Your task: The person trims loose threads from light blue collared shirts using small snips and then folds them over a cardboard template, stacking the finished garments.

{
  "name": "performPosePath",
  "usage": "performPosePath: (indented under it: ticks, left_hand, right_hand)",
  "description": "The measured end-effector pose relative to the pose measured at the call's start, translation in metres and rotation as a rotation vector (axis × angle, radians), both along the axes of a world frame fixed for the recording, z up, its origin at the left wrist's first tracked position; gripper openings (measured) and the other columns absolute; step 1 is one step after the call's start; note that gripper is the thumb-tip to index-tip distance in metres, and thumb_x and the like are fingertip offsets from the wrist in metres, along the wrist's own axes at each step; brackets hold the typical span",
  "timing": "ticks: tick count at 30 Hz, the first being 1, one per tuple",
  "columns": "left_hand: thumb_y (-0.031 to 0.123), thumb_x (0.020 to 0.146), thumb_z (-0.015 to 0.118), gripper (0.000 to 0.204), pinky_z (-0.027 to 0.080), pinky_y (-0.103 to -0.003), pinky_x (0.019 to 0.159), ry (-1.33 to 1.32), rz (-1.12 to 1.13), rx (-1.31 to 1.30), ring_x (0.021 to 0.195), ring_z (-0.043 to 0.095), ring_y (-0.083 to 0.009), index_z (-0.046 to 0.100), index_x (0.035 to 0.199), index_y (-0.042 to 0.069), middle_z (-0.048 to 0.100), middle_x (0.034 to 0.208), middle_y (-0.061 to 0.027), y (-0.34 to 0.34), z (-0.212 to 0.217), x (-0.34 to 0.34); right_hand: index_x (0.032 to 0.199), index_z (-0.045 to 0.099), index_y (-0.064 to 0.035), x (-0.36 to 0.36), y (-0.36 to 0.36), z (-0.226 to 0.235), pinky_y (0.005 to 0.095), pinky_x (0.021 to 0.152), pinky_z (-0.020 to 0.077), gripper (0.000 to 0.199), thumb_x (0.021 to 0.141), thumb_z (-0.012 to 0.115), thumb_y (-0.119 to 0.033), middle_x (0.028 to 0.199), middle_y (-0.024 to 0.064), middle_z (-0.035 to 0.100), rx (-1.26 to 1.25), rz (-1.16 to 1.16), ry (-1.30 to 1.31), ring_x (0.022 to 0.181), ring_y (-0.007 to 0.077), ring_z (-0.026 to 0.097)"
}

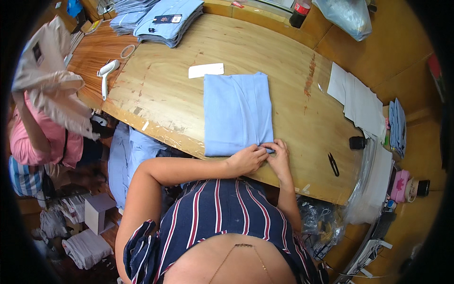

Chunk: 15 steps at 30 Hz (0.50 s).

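A light blue folded garment [231, 113], seemingly a shirt, lies flat on the wooden table [165, 90], close to its front edge. At the garment's near right corner, my left hand [248, 160] and my right hand [278, 157] meet, fingers closed on the cloth. The right thumb and forefinger pinch the corner fabric, while the left fingers grip just beside them. Part of the corner is hidden by my fingers. A white card strip [206, 70] lies beyond the garment's far edge.
Folded blue shirts [168, 23] are stacked far left, near a white handheld tool [108, 78]. Thread snips [333, 164] and white sheets [357, 102] lie on the right. At the left, another person [42, 128] in pink holds up a pale garment [47, 78].
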<state>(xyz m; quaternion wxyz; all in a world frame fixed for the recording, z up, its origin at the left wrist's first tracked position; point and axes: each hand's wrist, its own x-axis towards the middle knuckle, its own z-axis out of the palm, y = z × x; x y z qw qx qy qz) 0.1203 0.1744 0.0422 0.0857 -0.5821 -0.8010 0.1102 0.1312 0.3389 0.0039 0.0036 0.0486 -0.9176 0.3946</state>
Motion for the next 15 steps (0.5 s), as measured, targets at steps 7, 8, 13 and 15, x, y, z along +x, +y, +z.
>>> performPosePath:
  ticks: [7, 8, 13, 15]
  left_hand:
    - [0.023, 0.074, 0.047, 0.021, 0.035, -0.027, 0.067, 0.045, 0.000, 0.167, 0.087, 0.045, -0.0158, 0.059, 0.087, 0.011, 0.050, 0.089, -0.0019, -0.015, 0.004, -0.009]
    - [0.023, 0.074, 0.047, 0.021, 0.035, -0.027, 0.067, 0.041, -0.028, 0.162, 0.087, 0.045, -0.0155, 0.058, 0.087, 0.011, 0.049, 0.088, -0.0018, -0.018, 0.004, -0.010]
    - [0.022, 0.073, 0.048, 0.019, 0.035, -0.026, 0.064, 0.089, -0.128, 0.156, 0.086, 0.045, -0.0142, 0.058, 0.085, 0.011, 0.049, 0.087, -0.0008, -0.035, 0.003, -0.013]
    - [0.023, 0.073, 0.048, 0.018, 0.034, -0.026, 0.064, 0.085, -0.057, 0.138, 0.087, 0.044, -0.0138, 0.058, 0.084, 0.011, 0.049, 0.088, 0.0000, -0.040, 0.001, -0.012]
  right_hand:
    - [0.095, 0.059, -0.0124, 0.006, -0.019, 0.005, 0.0383, 0.080, 0.0384, 0.039, 0.059, 0.066, 0.000, 0.092, 0.0114, 0.048, 0.038, -0.004, 0.113, 0.089, 0.0289, 0.047]
    - [0.095, 0.059, -0.0122, 0.006, -0.020, 0.004, 0.0384, 0.079, 0.0384, 0.038, 0.059, 0.066, -0.001, 0.092, 0.0117, 0.048, 0.023, -0.003, 0.087, 0.088, 0.0289, 0.047]
    - [0.092, 0.060, -0.0119, 0.006, -0.029, 0.006, 0.0369, 0.079, 0.0380, 0.035, 0.059, 0.067, -0.002, 0.097, 0.0115, 0.047, -0.017, -0.041, 0.044, 0.090, 0.0279, 0.047]
    - [0.089, 0.061, -0.0120, 0.009, -0.034, 0.008, 0.0367, 0.079, 0.0374, 0.032, 0.059, 0.068, -0.004, 0.102, 0.0110, 0.046, -0.026, -0.072, 0.100, 0.092, 0.0276, 0.046]
